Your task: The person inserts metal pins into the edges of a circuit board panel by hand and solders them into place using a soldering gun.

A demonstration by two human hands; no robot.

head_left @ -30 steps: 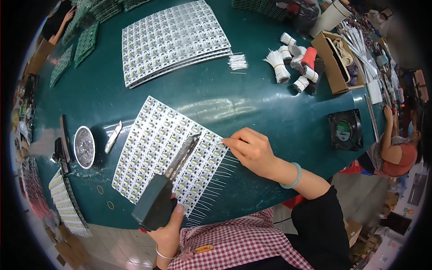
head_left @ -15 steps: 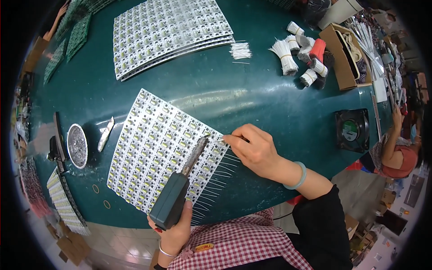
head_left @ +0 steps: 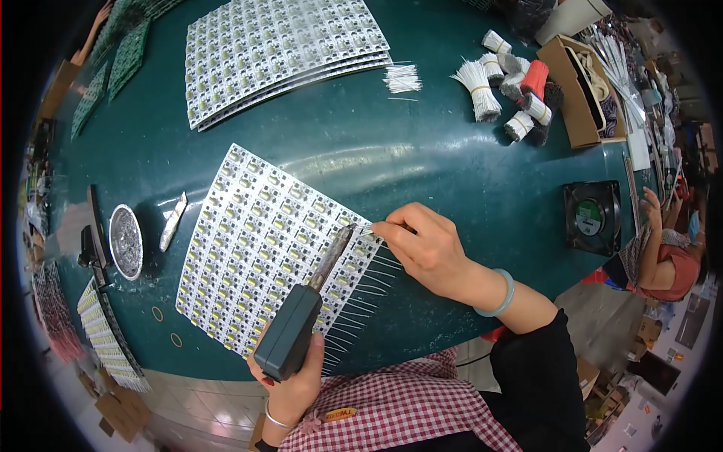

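A white LED circuit board panel (head_left: 256, 252) with rows of small yellowish parts lies tilted on the green table. My left hand (head_left: 303, 377) is wrapped round the dark boxy handle of a soldering gun (head_left: 289, 331), whose long tip reaches over the board to its upper right corner. There my right hand (head_left: 428, 245) pinches a thin white wire (head_left: 366, 229) between thumb and forefinger, its end close to the soldering tip. Whether tip and wire touch is too small to tell. Along the board's right edge several short white wires (head_left: 360, 307) stick out in a row.
Stacked LED panels (head_left: 286, 53) lie at the back, with loose white wires (head_left: 403, 78) beside them. Bundled wires (head_left: 477, 90), a cardboard box (head_left: 565, 98) and a black fan (head_left: 592, 218) are rightward. Leftward stand a metal bowl (head_left: 126, 242) and a foil-like strip (head_left: 173, 222). A co-worker (head_left: 666, 260) sits right.
The soldering tip has shifted slightly right over the board, nearer the wire in my right hand. My right hand has barely moved. The co-worker's hand at the right has changed position.
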